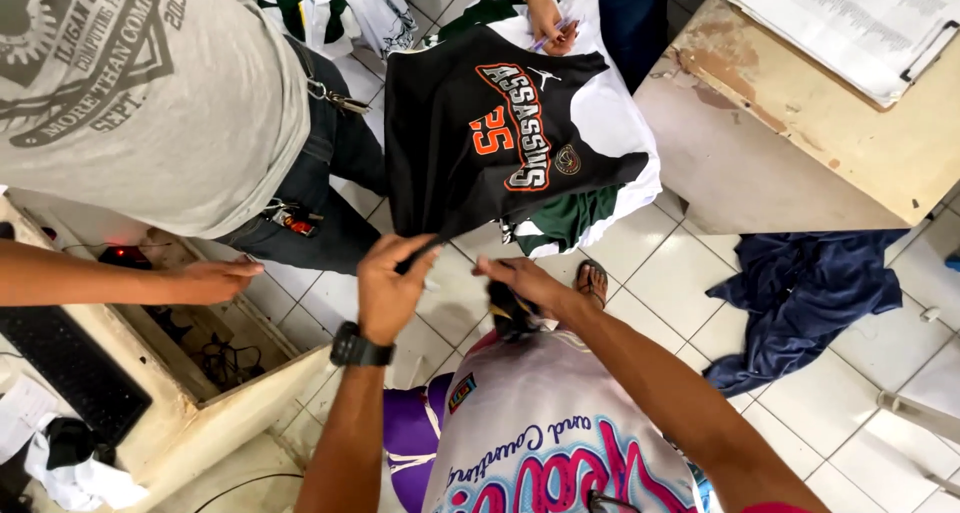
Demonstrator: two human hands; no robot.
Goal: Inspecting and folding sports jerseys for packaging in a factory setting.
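Observation:
A black sleeveless jersey (470,143) with orange lettering and white and green panels hangs stretched out over the tiled floor. My left hand (388,285), with a black watch on its wrist, pinches the jersey's lower edge. My right hand (522,283) is just to the right of it, closed over a dark bunch of cloth (510,315); whether that cloth belongs to the jersey I cannot tell. At the top, another person's hand (548,21) holds the jersey's far end together with a pen.
A person in a grey shirt (150,93) stands at the left, one hand (212,281) on a beige desk (250,388) with a black keyboard (65,373). A worn table (790,163) with a clipboard (860,23) is at the right. A blue garment (800,298) lies on the floor.

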